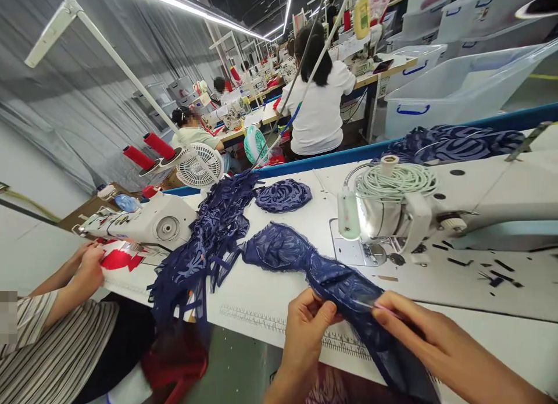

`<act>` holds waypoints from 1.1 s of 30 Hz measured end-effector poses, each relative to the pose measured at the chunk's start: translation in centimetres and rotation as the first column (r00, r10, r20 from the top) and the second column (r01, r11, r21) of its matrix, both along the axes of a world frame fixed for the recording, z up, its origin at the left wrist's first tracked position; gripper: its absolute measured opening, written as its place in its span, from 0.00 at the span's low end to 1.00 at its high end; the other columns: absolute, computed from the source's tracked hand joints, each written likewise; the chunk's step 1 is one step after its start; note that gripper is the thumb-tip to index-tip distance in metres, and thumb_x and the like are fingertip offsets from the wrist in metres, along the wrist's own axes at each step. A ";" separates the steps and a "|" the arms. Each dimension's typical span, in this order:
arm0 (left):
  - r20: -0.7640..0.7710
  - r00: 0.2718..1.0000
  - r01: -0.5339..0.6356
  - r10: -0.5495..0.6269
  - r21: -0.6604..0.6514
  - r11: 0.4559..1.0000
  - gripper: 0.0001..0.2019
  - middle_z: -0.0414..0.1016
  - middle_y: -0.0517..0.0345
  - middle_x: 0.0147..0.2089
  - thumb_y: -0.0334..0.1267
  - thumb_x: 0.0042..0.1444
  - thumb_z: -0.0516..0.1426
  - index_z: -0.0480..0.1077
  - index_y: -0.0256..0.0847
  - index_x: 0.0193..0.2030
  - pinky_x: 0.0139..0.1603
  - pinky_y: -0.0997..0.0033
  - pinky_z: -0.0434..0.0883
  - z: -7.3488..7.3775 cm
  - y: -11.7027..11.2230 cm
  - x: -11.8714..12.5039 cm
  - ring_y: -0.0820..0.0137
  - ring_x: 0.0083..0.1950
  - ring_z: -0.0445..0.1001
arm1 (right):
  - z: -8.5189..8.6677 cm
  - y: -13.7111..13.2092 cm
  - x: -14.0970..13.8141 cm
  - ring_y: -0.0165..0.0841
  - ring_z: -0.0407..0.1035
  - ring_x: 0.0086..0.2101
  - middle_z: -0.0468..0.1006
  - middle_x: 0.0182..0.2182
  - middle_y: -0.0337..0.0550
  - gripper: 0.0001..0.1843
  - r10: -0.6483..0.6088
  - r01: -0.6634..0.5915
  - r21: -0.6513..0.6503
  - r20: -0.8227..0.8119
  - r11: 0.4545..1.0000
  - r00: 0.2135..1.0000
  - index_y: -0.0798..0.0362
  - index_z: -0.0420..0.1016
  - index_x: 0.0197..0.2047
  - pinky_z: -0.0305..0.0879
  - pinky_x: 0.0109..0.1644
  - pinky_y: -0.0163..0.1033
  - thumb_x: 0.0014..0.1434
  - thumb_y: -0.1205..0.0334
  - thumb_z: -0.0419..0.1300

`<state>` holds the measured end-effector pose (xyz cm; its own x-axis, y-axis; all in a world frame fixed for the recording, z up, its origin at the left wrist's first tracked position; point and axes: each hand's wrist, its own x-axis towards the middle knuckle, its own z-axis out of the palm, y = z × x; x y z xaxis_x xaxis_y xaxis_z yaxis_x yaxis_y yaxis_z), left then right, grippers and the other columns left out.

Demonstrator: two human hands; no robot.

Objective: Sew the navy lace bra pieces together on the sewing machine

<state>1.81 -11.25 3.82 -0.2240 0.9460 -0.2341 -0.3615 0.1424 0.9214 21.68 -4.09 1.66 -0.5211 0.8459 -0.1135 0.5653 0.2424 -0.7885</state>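
A navy lace bra (279, 250) stretches across the white table, from the middle down over its front edge at the right. My left hand (305, 328) is closed, thumb and fingers pinching the bra's lower edge. My right hand (414, 322) is closed around a slim tool (364, 303) with a pointed metal tip and a pinkish handle; its exact kind cannot be made out. The tip lies against the navy fabric, just right of my left fingers. Behind the bra stands a sewing machine (501, 177) with its lamp lit.
A navy lace pile (196, 247) hangs over the table's edge at left. Lace cups (283, 195) lie behind the bra. Dark scraps (501, 276) are scattered at right. A ruler strip (257, 318) runs along the front. A co-worker's hands (89, 267) hold red fabric (120, 258).
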 end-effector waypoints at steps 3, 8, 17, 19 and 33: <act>0.015 1.000 -0.009 0.009 -0.009 1.000 0.17 0.79 0.52 0.39 0.49 0.54 0.69 0.80 0.35 0.41 0.51 0.65 0.74 0.1 -0.2 0.3 0.68 0.43 0.74 | 0.8 -0.2 -2.1 0.32 0.61 0.27 0.66 0.25 0.35 0.31 0.141 -0.136 -0.145 0.025 0.980 0.990 0.48 0.62 0.31 0.57 0.31 0.37 0.66 0.30 0.39; 0.064 0.998 -0.013 0.012 0.011 1.000 0.17 0.80 0.52 0.37 0.48 0.54 0.70 0.81 0.35 0.40 0.51 0.65 0.74 0.0 -0.5 0.7 0.67 0.43 0.75 | 0.1 -0.8 -2.6 0.30 0.56 0.27 0.64 0.25 0.34 0.31 0.159 -0.148 -0.174 0.050 0.973 0.986 0.48 0.59 0.32 0.51 0.31 0.37 0.67 0.29 0.39; 0.079 0.997 0.001 -0.004 0.036 0.999 0.14 0.80 0.52 0.38 0.45 0.56 0.68 0.80 0.35 0.41 0.52 0.63 0.73 -0.2 -0.5 1.0 0.66 0.43 0.75 | 0.4 -1.1 -2.8 0.29 0.59 0.25 0.66 0.24 0.34 0.29 0.116 -0.117 -0.131 -0.014 0.984 0.993 0.49 0.58 0.29 0.54 0.29 0.35 0.68 0.33 0.42; 0.073 0.997 -0.004 0.002 0.024 1.000 0.14 0.80 0.52 0.38 0.45 0.56 0.68 0.80 0.35 0.40 0.51 0.64 0.72 -0.4 -0.5 1.0 0.66 0.42 0.75 | 0.4 -1.1 -3.0 0.29 0.59 0.24 0.66 0.23 0.35 0.29 0.104 -0.106 -0.101 -0.030 0.989 0.994 0.49 0.58 0.27 0.54 0.28 0.35 0.67 0.33 0.42; 0.098 0.995 0.005 -0.009 0.049 0.999 0.12 0.78 0.53 0.37 0.42 0.57 0.68 0.81 0.35 0.42 0.48 0.68 0.69 -0.8 -0.5 1.2 0.67 0.41 0.72 | -0.3 -1.7 -2.6 0.29 0.57 0.25 0.63 0.23 0.34 0.30 0.099 -0.105 -0.148 -0.048 0.983 0.994 0.49 0.58 0.29 0.54 0.29 0.35 0.67 0.32 0.41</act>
